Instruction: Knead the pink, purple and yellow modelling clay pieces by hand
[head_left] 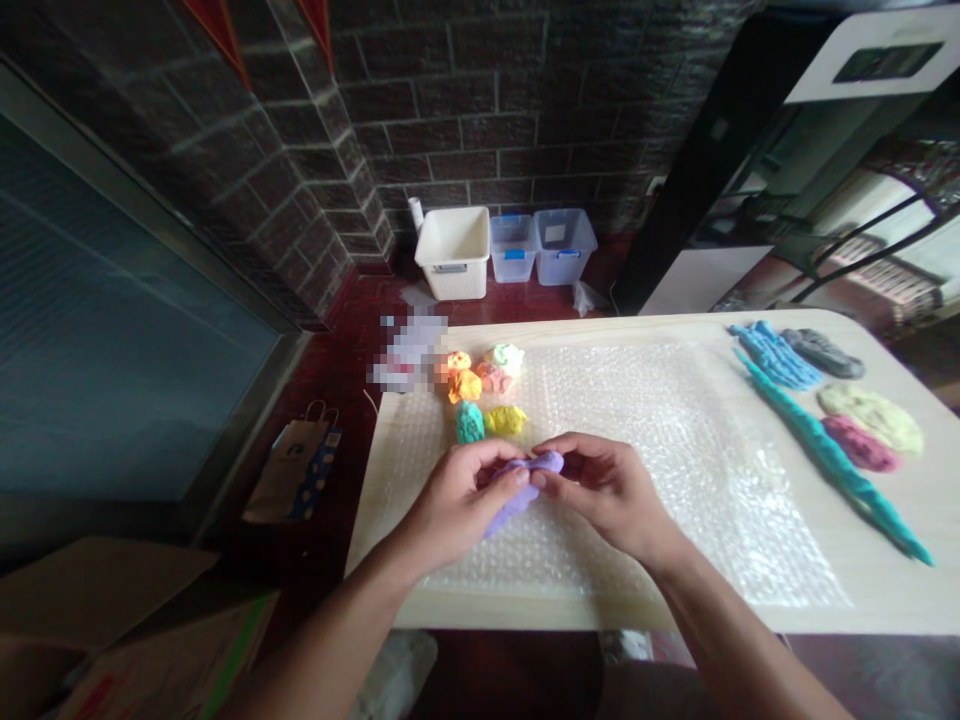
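Purple clay (514, 506) is held over the bubble wrap (637, 420) on the tabletop (795, 490), my forearms (360, 595) angled inward, left hand (456, 497) and right hand (613, 492) half-curled, both pinching it in front of me

Purple dough (511, 511), yellow lump (506, 420), green lump (470, 424), teal roll (834, 450), brown paper bag (276, 472) (white-dotted blue on one side).

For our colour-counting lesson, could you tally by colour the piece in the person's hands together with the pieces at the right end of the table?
Purple piece: 1
Blue piece: 1
Grey piece: 1
Teal piece: 1
Pale yellow piece: 1
Pink piece: 1
Total: 6
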